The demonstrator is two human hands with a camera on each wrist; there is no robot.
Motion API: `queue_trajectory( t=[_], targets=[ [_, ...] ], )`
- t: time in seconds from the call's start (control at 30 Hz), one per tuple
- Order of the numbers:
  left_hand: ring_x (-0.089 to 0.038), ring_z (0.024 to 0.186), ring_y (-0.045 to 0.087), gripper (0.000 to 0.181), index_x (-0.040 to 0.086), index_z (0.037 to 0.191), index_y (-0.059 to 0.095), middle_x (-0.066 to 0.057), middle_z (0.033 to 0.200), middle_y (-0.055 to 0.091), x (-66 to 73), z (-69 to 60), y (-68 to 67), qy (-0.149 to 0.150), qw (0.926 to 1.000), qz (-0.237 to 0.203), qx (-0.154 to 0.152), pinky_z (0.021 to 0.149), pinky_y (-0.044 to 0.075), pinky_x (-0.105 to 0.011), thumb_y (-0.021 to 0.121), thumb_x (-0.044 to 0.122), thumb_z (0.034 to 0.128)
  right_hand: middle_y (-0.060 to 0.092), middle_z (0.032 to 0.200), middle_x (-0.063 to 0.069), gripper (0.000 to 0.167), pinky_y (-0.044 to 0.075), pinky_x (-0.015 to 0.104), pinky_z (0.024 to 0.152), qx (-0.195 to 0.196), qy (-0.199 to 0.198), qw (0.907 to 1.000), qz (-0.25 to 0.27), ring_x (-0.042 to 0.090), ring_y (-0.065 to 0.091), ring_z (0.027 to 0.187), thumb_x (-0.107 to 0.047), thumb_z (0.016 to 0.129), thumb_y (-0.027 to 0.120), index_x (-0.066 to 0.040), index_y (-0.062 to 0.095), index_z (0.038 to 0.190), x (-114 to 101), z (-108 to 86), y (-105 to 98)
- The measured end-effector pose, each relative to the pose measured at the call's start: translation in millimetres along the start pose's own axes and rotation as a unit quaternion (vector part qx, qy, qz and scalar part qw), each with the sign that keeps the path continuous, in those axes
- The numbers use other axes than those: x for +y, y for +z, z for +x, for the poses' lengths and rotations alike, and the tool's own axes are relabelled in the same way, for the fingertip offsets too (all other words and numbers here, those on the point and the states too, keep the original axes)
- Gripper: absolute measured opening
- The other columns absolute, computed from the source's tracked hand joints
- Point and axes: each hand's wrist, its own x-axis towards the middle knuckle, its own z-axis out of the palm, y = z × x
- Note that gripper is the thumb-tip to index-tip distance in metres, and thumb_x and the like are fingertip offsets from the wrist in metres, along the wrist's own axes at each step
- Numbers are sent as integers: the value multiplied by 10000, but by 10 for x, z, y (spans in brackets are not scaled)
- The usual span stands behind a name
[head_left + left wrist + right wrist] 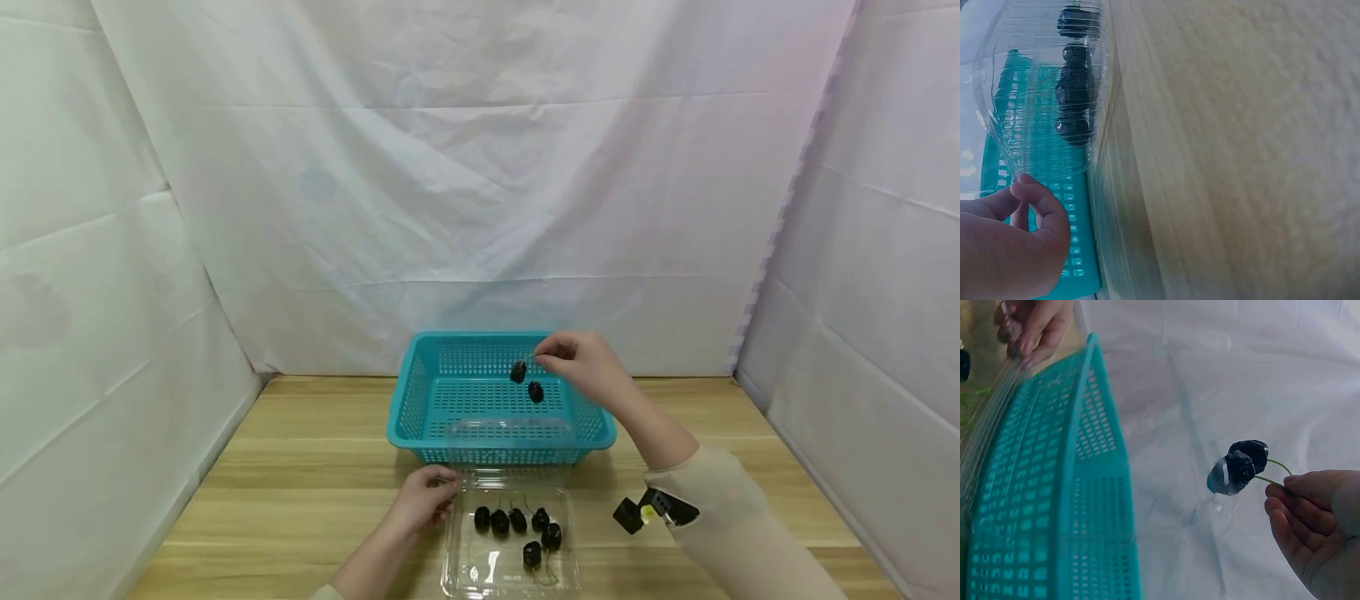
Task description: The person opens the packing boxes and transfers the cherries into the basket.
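My right hand [581, 362] is over the blue basket [401, 408], pinching the green stems of two dark cherries [1233, 472]. Both fruits hang free beyond the fingertips, one overlapping the other in the right wrist view. At the near side of the basket lies a clear plastic clamshell box [495, 575] with its lid raised against the basket's front wall. My left hand [423, 500] pinches the box's edge at its far left corner, between thumb and fingers. Several dark cherries [500, 522] with thin stems lie inside the box.
The basket stands on a wooden table [315, 467], close to the white cloth backdrop [465, 208]. White cloth also hangs at left and right. A black strap-on device [637, 512] sits on the right forearm.
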Motion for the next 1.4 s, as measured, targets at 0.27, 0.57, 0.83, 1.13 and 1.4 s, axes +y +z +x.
queue_trajectory(
  t=[0.27,0.57,0.83,1.13,1.4],
  targets=[
    [-101,574,529,143,-68,1010,599,-113,875,646,-38,-5,-1,23,10000,-4,-7,493,438,-185,629,8,893,690,991,42,130,552,413,776,319,768,9962,-276,231,624,919,-151,935,666,-88,726,1031,294,85,-3],
    [-97,562,527,153,-84,1014,596,-96,864,648,-63,-68,-1,69,9999,-63,-48,487,443,-183,631,6,895,693,984,97,147,548,443,772,557,1213,9899,-489,281,620,930,-122,939,650,-26,720,1026,571,180,40],
    [-92,561,540,160,-91,1022,597,-73,837,633,-94,-53,4,26,9998,-126,-126,494,462,-180,628,14,905,682,1003,145,187,552,403,710,618,1754,9821,-313,267,626,831,-103,957,611,23,710,1052,800,263,67],
    [-86,547,547,172,-116,1028,587,-66,833,639,-65,-26,11,43,9996,-238,-124,496,477,-180,628,-4,904,681,1023,186,206,557,441,751,688,2125,9747,-16,321,656,822,-99,963,602,55,715,1037,1016,365,69],
    [-84,546,550,188,-130,1033,596,-61,829,642,-34,-27,26,34,9995,-286,-133,500,476,-179,642,-2,904,697,903,193,169,558,418,707,787,2483,9654,-109,331,661,778,-78,940,625,52,734,936,1182,422,47]
  ],
)
